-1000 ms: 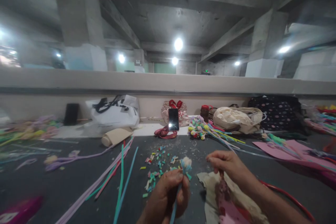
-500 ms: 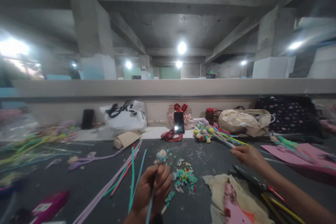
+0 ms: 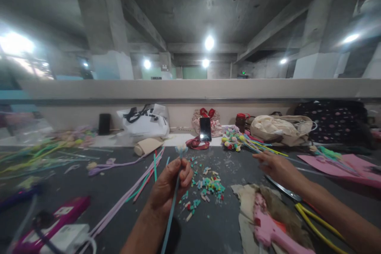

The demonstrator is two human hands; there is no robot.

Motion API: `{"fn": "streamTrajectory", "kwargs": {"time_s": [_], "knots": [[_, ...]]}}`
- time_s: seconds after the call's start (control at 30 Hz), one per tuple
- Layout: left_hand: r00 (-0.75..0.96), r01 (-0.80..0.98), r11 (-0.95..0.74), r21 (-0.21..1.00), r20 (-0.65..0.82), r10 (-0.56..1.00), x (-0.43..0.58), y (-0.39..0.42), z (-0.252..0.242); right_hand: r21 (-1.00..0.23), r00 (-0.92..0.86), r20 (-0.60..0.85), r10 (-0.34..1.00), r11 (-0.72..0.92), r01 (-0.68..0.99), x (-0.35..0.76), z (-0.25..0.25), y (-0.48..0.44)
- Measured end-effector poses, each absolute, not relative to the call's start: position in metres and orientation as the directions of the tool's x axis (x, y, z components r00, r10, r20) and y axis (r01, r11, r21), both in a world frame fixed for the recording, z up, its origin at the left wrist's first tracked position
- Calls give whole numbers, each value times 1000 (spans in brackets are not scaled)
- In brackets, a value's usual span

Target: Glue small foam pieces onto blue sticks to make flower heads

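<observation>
Head-worn camera looks forward and slightly down, close over the worktable (image 3: 89,190).

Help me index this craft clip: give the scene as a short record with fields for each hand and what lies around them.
Left hand: closed around a blue stem with a pale fuzzy tip, held up off the table
Right hand: stretched toward the coloured stems; grip unclear
Surface: dark table
Between the hands: coloured scraps
By the right forearm: pink glue gun on a cloth; yellow-handled scissors
Back edge: phone, white bag
</observation>
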State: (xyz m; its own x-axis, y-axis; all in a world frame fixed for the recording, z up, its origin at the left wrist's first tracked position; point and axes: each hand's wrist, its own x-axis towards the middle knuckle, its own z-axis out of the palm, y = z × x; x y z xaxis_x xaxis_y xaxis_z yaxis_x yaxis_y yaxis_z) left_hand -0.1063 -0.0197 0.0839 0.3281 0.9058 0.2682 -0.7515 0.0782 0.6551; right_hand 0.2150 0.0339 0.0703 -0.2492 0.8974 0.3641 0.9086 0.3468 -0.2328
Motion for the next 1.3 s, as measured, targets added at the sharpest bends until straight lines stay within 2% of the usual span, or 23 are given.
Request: {"fn": "streamTrajectory", "kwargs": {"time_s": [0.2,0.33,0.5,0.63,0.73,0.93,1.13,1.3], "knots": [[269,-689,125,714,92,959,-101,-15,65,-153,-302,376,876,380,912,205,85,29],[235,-581,162,798,-27,972,-102,-10,62,-182,-280,386,879,370,911,198,83,34],[226,-517,219,827,-115,967,-102,-5,62,-243,-403,321,857,486,840,168,69,35],[175,-422,207,883,-145,974,-102,-3,60,-298,-524,236,818,574,763,133,62,32],[158,-405,203,891,-151,976,-103,-2,58,-297,-589,233,774,633,714,108,61,36],[155,-415,175,893,-121,981,-104,-2,58,-216,-647,230,727,686,694,69,53,54],[173,-415,208,886,-148,974,-104,-3,60,-116,-698,159,698,715,689,51,35,67],[204,-417,206,885,-129,970,-102,-4,61,-100,-687,128,715,699,708,52,30,71]]}}
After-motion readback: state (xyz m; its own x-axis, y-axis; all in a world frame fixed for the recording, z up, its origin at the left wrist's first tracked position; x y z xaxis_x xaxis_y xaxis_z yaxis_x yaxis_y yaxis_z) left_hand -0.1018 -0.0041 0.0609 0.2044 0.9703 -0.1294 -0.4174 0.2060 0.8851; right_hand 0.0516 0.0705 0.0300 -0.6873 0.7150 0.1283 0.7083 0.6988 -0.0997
